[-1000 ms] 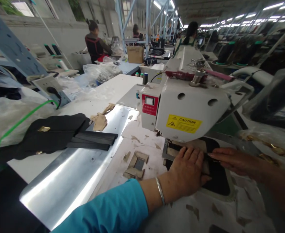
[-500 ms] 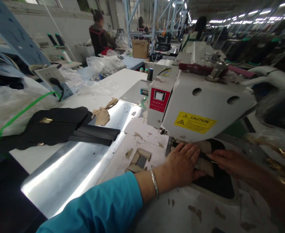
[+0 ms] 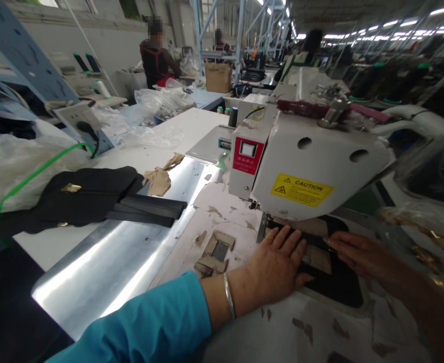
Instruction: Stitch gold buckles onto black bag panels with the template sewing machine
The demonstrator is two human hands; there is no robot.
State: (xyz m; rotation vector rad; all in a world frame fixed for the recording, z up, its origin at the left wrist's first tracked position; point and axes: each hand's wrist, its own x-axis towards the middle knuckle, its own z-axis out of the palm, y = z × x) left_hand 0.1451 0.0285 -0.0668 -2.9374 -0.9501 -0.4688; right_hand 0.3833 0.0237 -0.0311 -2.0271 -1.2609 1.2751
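Observation:
My left hand [image 3: 277,264] lies flat with its fingers stretched out, pressing near the end of a narrow black strip [image 3: 313,239]. The strip lies across a black panel [image 3: 335,290] that has brown-grey backing patches [image 3: 318,259] around it. The fingers of my right hand [image 3: 352,252] are pinched together at the strip's right end; a thin shiny edge shows by the fingertips. Just above both hands is the head of a white sewing machine [image 3: 313,166] with a yellow caution label. A small metal clamp [image 3: 262,228] stands left of the strip, and the needle area is partly hidden.
Black pieces with gold clasps [image 3: 89,191] and stacked black straps [image 3: 150,209] lie at the left, partly over a shiny metal plate [image 3: 104,267]. Torn brown paper scraps [image 3: 158,180] lie beyond. Clear plastic bags [image 3: 426,242] are at the right. Other people sit farther back.
My left hand has slid slightly left and toward me, its fingers flatter, so more of the black strip shows. My right hand stays at the strip's right end, shifted only a little.

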